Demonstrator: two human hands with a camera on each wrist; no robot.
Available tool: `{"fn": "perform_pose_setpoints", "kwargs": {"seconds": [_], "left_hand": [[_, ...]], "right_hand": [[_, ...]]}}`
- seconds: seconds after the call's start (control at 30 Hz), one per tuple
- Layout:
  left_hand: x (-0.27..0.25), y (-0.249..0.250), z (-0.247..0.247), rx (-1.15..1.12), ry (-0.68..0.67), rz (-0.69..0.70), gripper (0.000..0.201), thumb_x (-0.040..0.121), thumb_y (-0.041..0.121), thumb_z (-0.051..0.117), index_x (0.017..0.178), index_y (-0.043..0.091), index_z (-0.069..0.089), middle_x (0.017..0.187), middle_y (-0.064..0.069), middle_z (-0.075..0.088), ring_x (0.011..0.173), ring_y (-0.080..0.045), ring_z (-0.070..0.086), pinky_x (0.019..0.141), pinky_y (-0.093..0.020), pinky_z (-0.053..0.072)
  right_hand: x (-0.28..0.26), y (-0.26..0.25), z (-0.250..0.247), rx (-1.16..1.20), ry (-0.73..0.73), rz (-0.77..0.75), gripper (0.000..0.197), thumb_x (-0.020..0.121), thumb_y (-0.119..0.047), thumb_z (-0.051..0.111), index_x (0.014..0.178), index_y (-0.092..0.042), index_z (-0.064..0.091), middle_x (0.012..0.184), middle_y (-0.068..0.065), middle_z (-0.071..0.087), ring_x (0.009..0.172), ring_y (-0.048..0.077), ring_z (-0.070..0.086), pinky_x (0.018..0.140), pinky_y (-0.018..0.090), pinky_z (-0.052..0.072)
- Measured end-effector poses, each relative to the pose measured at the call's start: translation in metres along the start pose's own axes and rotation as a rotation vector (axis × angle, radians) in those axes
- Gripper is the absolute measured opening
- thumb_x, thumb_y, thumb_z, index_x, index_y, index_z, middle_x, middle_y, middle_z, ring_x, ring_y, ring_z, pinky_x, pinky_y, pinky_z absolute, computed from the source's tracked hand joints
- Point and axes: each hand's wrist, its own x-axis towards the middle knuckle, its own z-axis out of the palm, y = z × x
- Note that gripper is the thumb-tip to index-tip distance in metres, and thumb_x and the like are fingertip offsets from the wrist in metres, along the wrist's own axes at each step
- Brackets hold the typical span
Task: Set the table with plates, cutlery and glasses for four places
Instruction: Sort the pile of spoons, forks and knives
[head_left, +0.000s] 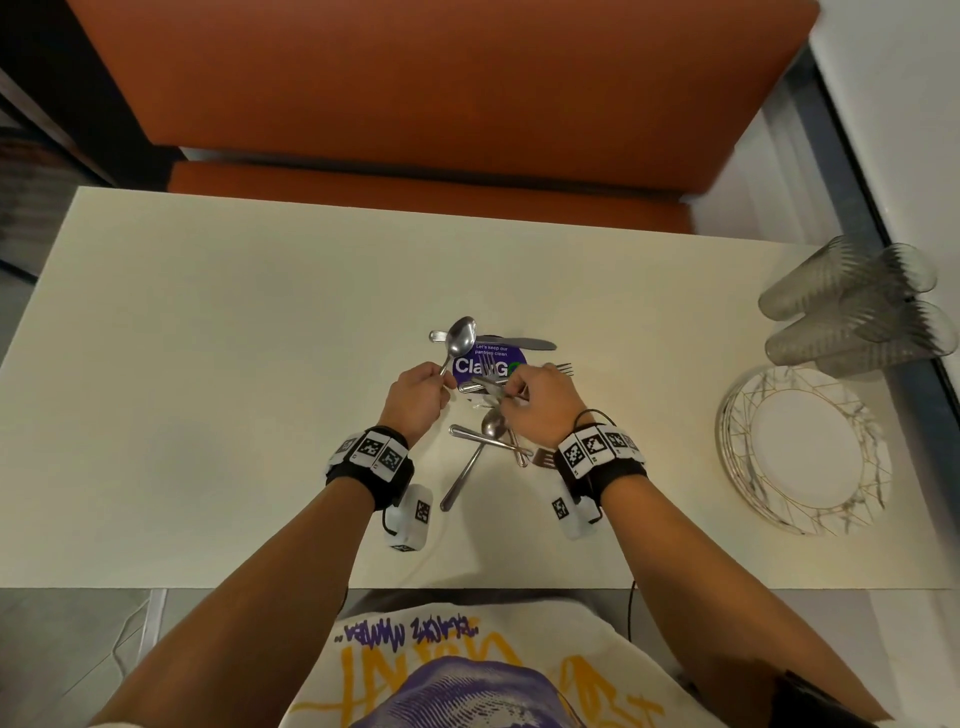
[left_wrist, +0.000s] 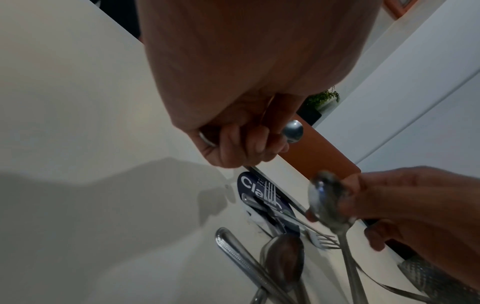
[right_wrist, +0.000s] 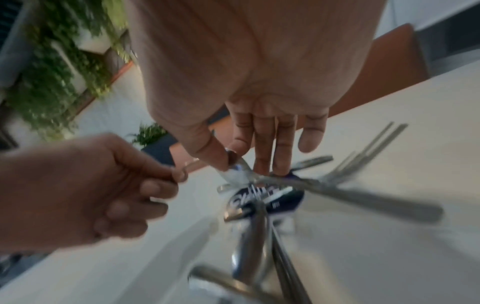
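Note:
Loose cutlery lies in a heap mid-table over a purple sticker: spoons, forks and a knife. My left hand grips one spoon by the handle, bowl pointing up and away; the left wrist view shows its fingers curled round that handle. My right hand is just right of it over the heap. Its thumb and forefinger pinch the bowl of a second spoon, whose handle trails down into the pile. A fork pokes out beyond the right knuckles.
A stack of marble-patterned plates sits near the table's right edge. Several ribbed glasses stand upside down behind the plates. An orange bench runs along the far side. The white tabletop to the left is bare.

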Motion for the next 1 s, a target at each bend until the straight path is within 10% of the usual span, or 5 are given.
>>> {"fn": "perform_pose_setpoints", "kwargs": {"seconds": [0.23, 0.4, 0.53, 0.73, 1.0], "left_hand": [[0.003, 0.008, 0.012, 0.001, -0.039, 0.056, 0.027, 0.103, 0.007, 0.037, 0.091, 0.007, 0.061, 0.078, -0.011, 0.072, 0.064, -0.026, 0.066, 0.049, -0.029, 0.044], [0.002, 0.014, 0.026, -0.073, -0.094, 0.055, 0.029, 0.105, 0.004, 0.034, 0.088, 0.007, 0.058, 0.089, -0.019, 0.077, 0.082, -0.033, 0.076, 0.071, -0.039, 0.060], [0.000, 0.016, 0.032, -0.075, -0.099, 0.051, 0.027, 0.102, 0.004, 0.037, 0.092, 0.004, 0.062, 0.080, -0.016, 0.071, 0.068, -0.028, 0.071, 0.060, -0.034, 0.059], [-0.001, 0.017, 0.029, -0.091, -0.118, 0.007, 0.023, 0.104, 0.012, 0.038, 0.089, 0.013, 0.056, 0.063, 0.000, 0.047, 0.045, -0.012, 0.035, 0.042, -0.023, 0.029], [-0.009, 0.023, 0.021, -0.098, -0.169, 0.002, 0.024, 0.099, 0.008, 0.040, 0.090, 0.010, 0.062, 0.061, -0.003, 0.047, 0.043, -0.013, 0.033, 0.041, -0.022, 0.028]], "right_hand": [[0.007, -0.020, -0.032, 0.320, 0.083, 0.103, 0.012, 0.082, -0.020, 0.069, 0.074, -0.019, 0.060, 0.068, -0.004, 0.065, 0.062, 0.010, 0.058, 0.060, 0.020, 0.048], [0.013, -0.036, -0.038, 0.801, 0.070, 0.220, 0.004, 0.087, -0.007, 0.062, 0.087, -0.005, 0.059, 0.071, 0.012, 0.074, 0.057, 0.026, 0.067, 0.052, 0.032, 0.052], [0.016, -0.045, -0.039, 1.066, 0.043, 0.235, 0.010, 0.092, -0.006, 0.065, 0.096, 0.000, 0.058, 0.085, 0.025, 0.074, 0.069, 0.038, 0.070, 0.064, 0.043, 0.060], [0.020, -0.042, -0.036, 1.109, 0.022, 0.206, 0.040, 0.087, -0.026, 0.079, 0.107, 0.002, 0.059, 0.095, 0.020, 0.075, 0.079, 0.036, 0.073, 0.075, 0.045, 0.061], [0.021, -0.034, -0.028, 0.900, 0.240, 0.168, 0.016, 0.096, -0.010, 0.064, 0.111, -0.007, 0.058, 0.082, 0.015, 0.075, 0.066, 0.032, 0.072, 0.066, 0.046, 0.063]]}}
